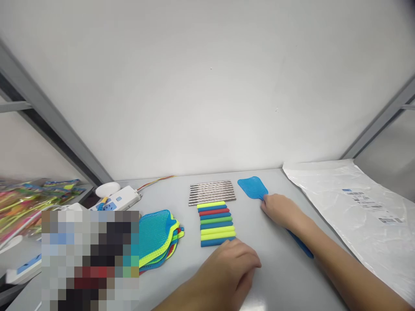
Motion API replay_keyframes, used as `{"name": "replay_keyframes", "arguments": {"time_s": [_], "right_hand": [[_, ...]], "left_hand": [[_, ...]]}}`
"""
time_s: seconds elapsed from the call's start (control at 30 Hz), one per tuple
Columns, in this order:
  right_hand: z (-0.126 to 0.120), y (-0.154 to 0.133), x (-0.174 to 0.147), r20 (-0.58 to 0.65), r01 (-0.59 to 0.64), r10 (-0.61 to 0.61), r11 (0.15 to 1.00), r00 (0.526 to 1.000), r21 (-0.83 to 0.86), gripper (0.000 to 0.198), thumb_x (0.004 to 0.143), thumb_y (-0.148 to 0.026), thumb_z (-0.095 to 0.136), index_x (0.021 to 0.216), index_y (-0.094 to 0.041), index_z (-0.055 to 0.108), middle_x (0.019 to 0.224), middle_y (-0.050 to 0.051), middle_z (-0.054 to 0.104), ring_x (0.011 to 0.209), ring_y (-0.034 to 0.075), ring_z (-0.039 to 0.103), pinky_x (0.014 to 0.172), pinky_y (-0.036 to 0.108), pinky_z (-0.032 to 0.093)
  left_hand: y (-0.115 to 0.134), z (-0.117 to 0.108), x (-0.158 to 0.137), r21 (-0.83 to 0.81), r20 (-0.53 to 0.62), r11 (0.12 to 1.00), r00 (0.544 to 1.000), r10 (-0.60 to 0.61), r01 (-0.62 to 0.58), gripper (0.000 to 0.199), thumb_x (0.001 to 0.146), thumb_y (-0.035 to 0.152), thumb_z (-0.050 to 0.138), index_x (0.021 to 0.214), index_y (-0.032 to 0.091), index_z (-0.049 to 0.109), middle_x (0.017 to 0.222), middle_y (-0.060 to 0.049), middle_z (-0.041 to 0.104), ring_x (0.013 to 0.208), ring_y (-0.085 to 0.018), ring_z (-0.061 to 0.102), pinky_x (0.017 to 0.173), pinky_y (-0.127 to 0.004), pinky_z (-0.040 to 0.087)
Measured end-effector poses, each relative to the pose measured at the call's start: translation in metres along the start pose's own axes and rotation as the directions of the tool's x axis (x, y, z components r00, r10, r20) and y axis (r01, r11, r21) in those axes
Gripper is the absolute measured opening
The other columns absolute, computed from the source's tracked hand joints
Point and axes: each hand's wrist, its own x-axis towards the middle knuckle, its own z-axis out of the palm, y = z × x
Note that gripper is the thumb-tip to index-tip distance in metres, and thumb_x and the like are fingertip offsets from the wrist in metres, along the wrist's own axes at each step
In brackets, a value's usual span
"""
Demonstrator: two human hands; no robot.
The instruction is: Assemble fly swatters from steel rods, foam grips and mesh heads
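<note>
Gripping the blue fly swatter (253, 187) at its neck with the right hand (277, 208), over on the right of the grey table (275, 285), with the mesh head angled towards the wall (210, 108) and the handle (302, 245) showing past the wrist. Holding the left hand (235, 263) with curled fingers just beside the lowest blue tube (218, 242); cannot tell whether touching it or gripping anything underneath. Looking light, probably plastic: likely bendy across that thin mesh, firmer along the handle, maybe slightly slick. Best held, then, by neck or handle, not by the floppier head; unlikely to snap easily.
</note>
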Motion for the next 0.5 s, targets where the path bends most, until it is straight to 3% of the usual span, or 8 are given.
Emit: {"name": "replay_keyframes", "arguments": {"time_s": [0.5], "right_hand": [[0.0033,-0.004,-0.0051,0.009,-0.005,0.005,0.999,1.0,-0.044,0.035,0.097,-0.018,0.028,0.097,-0.008,0.061,0.088,0.02,0.067,0.078,0.031,0.067,0.06,0.035,0.04]], "left_hand": [[0.0038,-0.0024,0.0001,0.099,0.02,0.994,0.999,0.042,-0.044,0.025,0.084,0.009,0.049,0.104,0.018,0.061,0.102,-0.004,0.069,0.092,-0.018,0.061,0.082,-0.03,0.045]]}}
